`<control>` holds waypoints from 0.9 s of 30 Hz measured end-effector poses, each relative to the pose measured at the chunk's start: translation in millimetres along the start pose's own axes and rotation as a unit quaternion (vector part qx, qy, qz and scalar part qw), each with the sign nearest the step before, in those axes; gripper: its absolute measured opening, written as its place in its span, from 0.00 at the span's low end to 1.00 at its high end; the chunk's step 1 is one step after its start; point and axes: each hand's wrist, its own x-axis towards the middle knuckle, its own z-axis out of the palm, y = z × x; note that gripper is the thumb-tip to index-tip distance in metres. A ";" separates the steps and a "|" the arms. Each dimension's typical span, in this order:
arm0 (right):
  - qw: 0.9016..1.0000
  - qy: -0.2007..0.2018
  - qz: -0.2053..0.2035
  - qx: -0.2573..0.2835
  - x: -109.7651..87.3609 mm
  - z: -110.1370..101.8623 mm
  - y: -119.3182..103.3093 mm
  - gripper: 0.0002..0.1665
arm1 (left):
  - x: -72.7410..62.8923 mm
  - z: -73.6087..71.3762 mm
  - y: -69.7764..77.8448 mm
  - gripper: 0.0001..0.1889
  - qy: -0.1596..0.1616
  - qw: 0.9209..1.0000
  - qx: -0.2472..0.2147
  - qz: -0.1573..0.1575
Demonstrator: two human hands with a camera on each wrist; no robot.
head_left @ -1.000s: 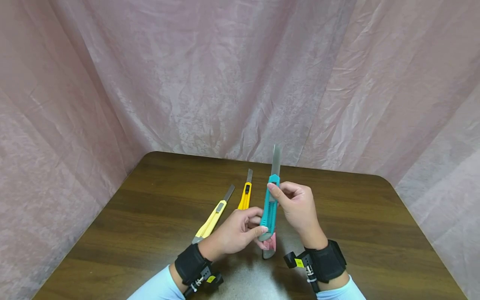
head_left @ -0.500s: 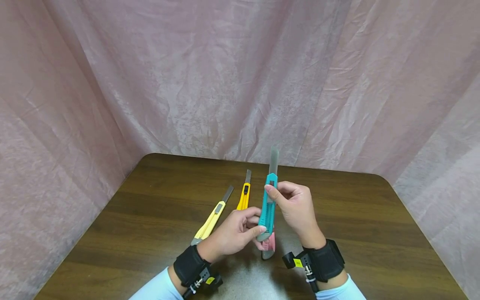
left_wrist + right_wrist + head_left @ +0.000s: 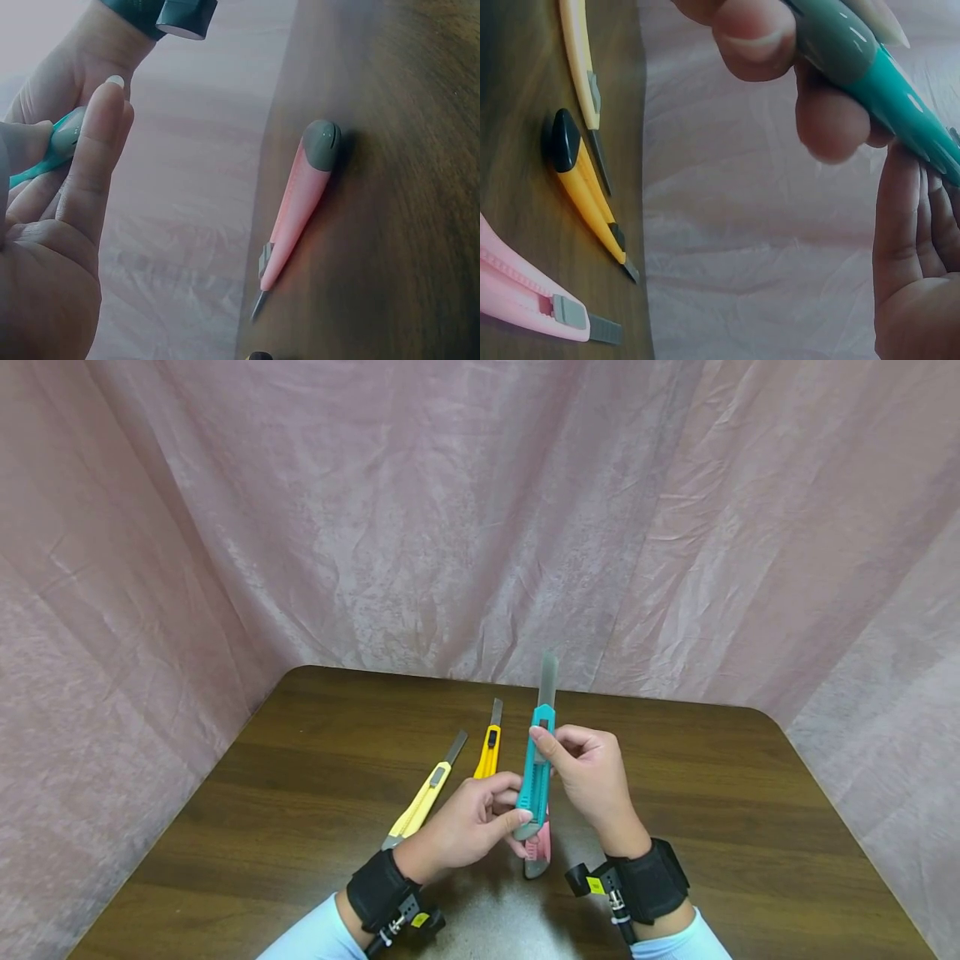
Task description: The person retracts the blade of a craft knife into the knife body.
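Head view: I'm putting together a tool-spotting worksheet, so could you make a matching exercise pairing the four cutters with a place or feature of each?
Things:
1. teal cutter
2. pale yellow cutter
3. orange-yellow cutter
4. pink cutter

Place or feature in the head view:
A. leftmost of the four
B. partly hidden behind another cutter
C. held up above the table
D. has a black slider

Right pairs: 1-C, 2-A, 3-D, 4-B

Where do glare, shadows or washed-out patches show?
Head view: pale glare on the wooden tabletop at bottom centre, darker shadows on either side; left wrist view: upper-left corner washed out, soft shadow beside the pink utility knife; right wrist view: white glints on the teal utility knife.
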 end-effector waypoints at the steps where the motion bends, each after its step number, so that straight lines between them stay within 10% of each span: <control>1: 1.000 0.000 -0.002 0.000 -0.1 0.1 -0.2 0.16 | 0.1 0.0 -0.2 0.15 0.000 1.000 -0.001 0.001; 27: 1.000 -0.006 0.019 -0.007 -0.2 -0.7 0.8 0.17 | -0.9 1.8 3.3 0.13 0.027 1.000 -0.003 -0.002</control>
